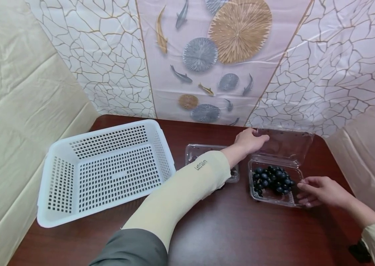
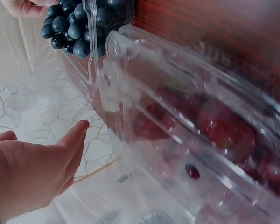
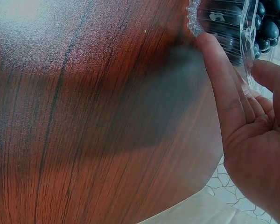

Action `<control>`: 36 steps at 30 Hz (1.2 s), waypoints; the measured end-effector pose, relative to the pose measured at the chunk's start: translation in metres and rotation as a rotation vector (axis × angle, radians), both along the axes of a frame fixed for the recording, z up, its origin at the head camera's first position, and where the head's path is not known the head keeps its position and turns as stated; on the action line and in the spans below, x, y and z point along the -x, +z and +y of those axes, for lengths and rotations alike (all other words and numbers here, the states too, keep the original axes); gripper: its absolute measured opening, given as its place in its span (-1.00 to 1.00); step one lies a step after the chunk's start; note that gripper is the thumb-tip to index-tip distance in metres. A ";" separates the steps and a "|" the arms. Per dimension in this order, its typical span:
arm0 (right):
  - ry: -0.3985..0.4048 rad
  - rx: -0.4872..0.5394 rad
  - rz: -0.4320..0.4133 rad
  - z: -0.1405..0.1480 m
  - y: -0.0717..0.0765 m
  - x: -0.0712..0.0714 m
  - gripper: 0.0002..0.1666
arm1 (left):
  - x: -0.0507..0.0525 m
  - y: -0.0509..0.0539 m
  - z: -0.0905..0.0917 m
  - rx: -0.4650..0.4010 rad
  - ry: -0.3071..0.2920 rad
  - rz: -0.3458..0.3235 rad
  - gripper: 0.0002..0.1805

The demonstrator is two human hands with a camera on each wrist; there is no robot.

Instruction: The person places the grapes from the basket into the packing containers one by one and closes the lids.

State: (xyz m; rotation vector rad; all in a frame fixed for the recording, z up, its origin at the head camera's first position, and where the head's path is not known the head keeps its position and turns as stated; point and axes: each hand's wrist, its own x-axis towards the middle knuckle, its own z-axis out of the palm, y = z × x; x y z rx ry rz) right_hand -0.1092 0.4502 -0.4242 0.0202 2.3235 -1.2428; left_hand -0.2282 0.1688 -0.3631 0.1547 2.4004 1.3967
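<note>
A clear plastic clamshell box (image 1: 275, 201) stands at the right of the table, its hinged lid (image 1: 285, 146) raised and leaning back. Inside lies a bunch of dark grapes (image 1: 272, 179), also visible in both wrist views. My right hand (image 1: 320, 192) pinches the box's right wall, thumb at the rim (image 3: 250, 46) and fingers on the outer side. Reaching across, my left hand (image 1: 248, 141) is at the lid's left edge, its fingers extended in the left wrist view (image 2: 42, 170). A second clear box (image 2: 177, 121) with reddish fruit (image 2: 226, 130) sits beneath my left forearm, partly hidden.
A large white perforated basket (image 1: 107, 173) stands on the left of the dark wooden table (image 1: 240, 232). Patterned cloth (image 1: 200, 92) hangs behind the table, with beige fabric (image 1: 11, 122) along the left side. A small black object (image 1: 360, 251) is near the right sleeve.
</note>
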 end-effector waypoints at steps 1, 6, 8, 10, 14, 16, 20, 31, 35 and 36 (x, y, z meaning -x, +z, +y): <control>-0.004 0.000 -0.001 0.000 0.000 0.000 -0.53 | 0.000 0.001 -0.001 0.002 -0.009 0.019 -0.52; -0.009 0.005 0.000 0.001 -0.002 0.001 -0.52 | 0.003 0.003 -0.008 0.027 -0.141 0.171 -0.61; -0.013 -0.001 -0.001 0.000 -0.001 0.002 -0.52 | 0.005 0.003 -0.012 0.021 -0.222 0.233 -0.62; -0.018 -0.014 -0.003 0.000 0.000 0.002 -0.52 | 0.005 0.003 -0.015 0.027 -0.305 0.292 -0.62; -0.031 -0.028 -0.019 0.000 0.000 0.003 -0.49 | 0.001 0.005 -0.020 0.050 -0.444 0.383 -0.62; -0.037 -0.033 -0.023 0.001 0.000 0.003 -0.47 | -0.002 0.006 -0.022 0.072 -0.498 0.416 -0.62; -0.050 -0.031 -0.026 0.003 -0.002 0.003 -0.41 | -0.008 0.007 -0.024 0.114 -0.597 0.473 -0.60; -0.080 0.079 -0.064 0.012 -0.005 -0.001 -0.42 | -0.021 0.003 -0.032 0.280 -0.834 0.615 -0.52; -0.059 0.204 -0.075 0.024 -0.004 -0.001 -0.57 | -0.029 -0.001 -0.033 0.357 -0.894 0.667 -0.48; -0.053 0.230 -0.072 0.026 -0.003 -0.001 -0.58 | -0.032 -0.002 -0.033 0.383 -0.903 0.682 -0.47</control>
